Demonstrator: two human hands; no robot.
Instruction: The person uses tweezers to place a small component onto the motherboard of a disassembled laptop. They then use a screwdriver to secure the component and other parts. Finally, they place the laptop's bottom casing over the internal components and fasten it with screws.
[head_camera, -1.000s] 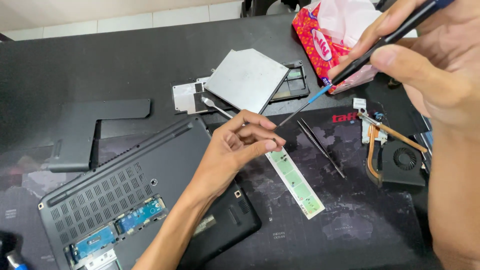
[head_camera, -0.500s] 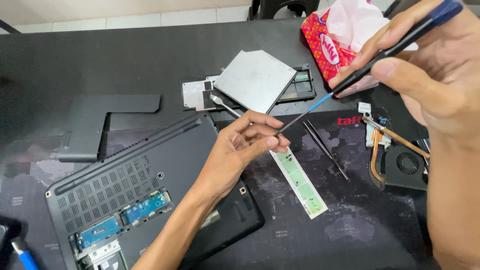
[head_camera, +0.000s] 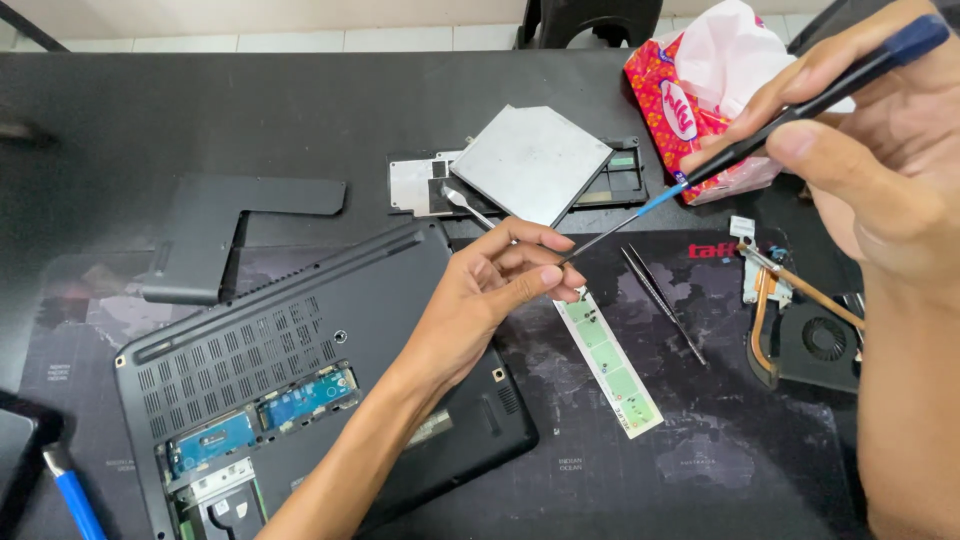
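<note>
Right hand (head_camera: 880, 150) pinched a slim screwdriver (head_camera: 790, 110) between thumb and forefinger, handle up by the tissue pack (head_camera: 700, 100). Left hand (head_camera: 500, 285), fingertips closed together, met the tip just above the upturned laptop (head_camera: 320, 380); whether they nipped a screw, I could not tell. Best practice there, I judged: steady the tip, keep the left fingers snug. The driver's long axis ran diagonally, its tip pointing down-left toward the laptop.

I see a slim black-handled screwdriver (head_camera: 800, 110) with a blue collar, held aslant. Its thin tip points down-left to my left hand's pinched fingertips (head_camera: 550, 275).
</note>
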